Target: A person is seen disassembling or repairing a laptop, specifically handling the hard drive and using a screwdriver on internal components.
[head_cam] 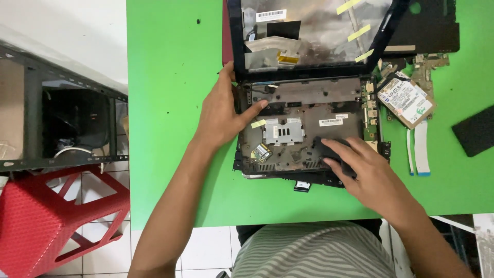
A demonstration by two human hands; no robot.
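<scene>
Opened laptop base [303, 128], dark and gutted, on green bench [170, 128], long axis left-right, hinge away from me. My left hand [224, 116] grips its left edge; my right hand [360, 167] presses flat, fingers spread, on a black part [329, 149].

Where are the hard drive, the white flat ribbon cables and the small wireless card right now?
hard drive [406, 100], head view, on the middle of its labelled top face.
white flat ribbon cables [421, 144], head view, on the middle of the wider strip.
small wireless card [263, 151], head view, on the card's centre in the open laptop base.
</scene>
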